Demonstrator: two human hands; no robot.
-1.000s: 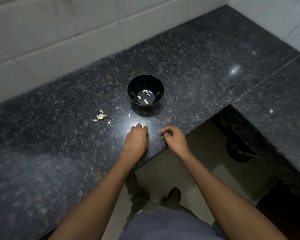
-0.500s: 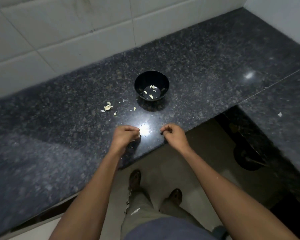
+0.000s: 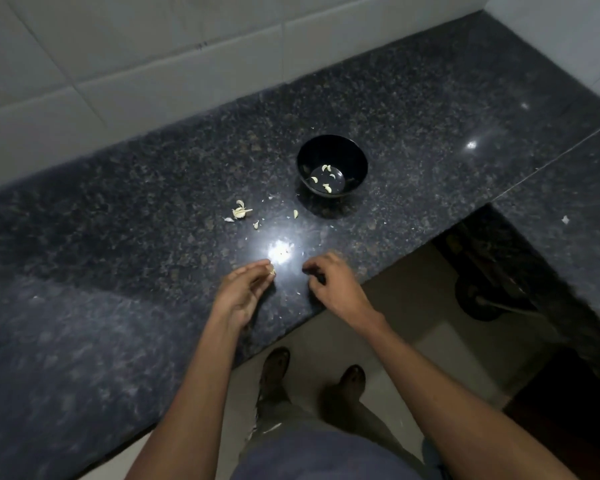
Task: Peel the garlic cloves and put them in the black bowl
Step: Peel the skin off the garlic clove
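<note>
Left hand point(image 3: 241, 292) lifted (pinching clove point(image 3: 273, 270)).

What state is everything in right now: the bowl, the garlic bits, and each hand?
Black bowl: upright, a few peeled cloves inside.
Garlic remnant: lying on the counter, scraps around it.
Left hand: pinching a small garlic clove.
Right hand: fingers curled; contents hidden.
</note>
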